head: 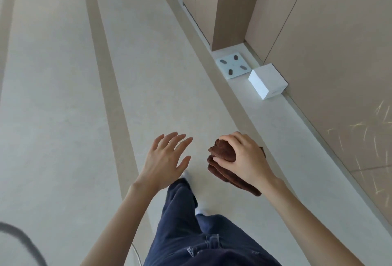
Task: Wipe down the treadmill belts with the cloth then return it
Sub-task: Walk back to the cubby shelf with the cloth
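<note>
Right hand (244, 159) is gripping the brown cloth (222, 153), fingers curling over the top and thumb pressing in at the side; the cloth is sitting bunched in folds under the palm, bulging out past the fingertips toward the left hand and trailing back below the wrist (lower end is hanging free). Cloth is being carried in the air above the floor, touching nothing but that hand.

Left hand (165, 159) is hovering open, fingers straight and spread, holding nothing; it is sitting beside the cloth at about the same height, with a clear gap between them.

Under the hands, legs in dark blue jeans (180, 223) are showing, with a white shoe (186, 175) peeking out past the left cuff; the person is standing on a pale floor (63, 96) with tan stripes (110, 96) running away from the camera.

Further out on the right, a white bathroom scale (233, 65) is lying flat on the floor by the wall; a white box (267, 81) is sitting just beside it, against the tan panelled wall (328, 53).
</note>
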{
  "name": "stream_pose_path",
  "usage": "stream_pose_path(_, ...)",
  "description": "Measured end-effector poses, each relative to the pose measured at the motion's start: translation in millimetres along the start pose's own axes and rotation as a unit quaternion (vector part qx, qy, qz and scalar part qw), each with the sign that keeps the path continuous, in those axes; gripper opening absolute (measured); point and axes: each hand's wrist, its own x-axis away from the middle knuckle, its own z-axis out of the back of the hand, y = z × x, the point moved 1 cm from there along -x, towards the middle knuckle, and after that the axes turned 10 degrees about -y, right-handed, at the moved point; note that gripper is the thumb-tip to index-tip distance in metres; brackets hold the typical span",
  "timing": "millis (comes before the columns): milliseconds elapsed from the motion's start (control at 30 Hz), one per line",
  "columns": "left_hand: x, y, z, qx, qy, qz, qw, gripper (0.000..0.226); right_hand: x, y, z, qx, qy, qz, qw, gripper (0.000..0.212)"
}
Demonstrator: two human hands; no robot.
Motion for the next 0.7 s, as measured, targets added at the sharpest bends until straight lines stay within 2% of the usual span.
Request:
stream_pose_path(233,-118,-51,19,-0.009,-0.01,0.006,1.0,0.047,-122,29,33,0.003,0.001,0.002,1.0,0.045)
stream_pose_path(533,-302,-119,95,0.011,0.048,-0.017,0.999,0.045,-305,49,115,0.008,0.028,0.002,1.0,0.045)
stream_pose_path(700,-370,-148,117,0.006,0.046,-0.026,0.999,0.045,-379,69,135,0.009,0.018,-0.009,1.0,0.046)
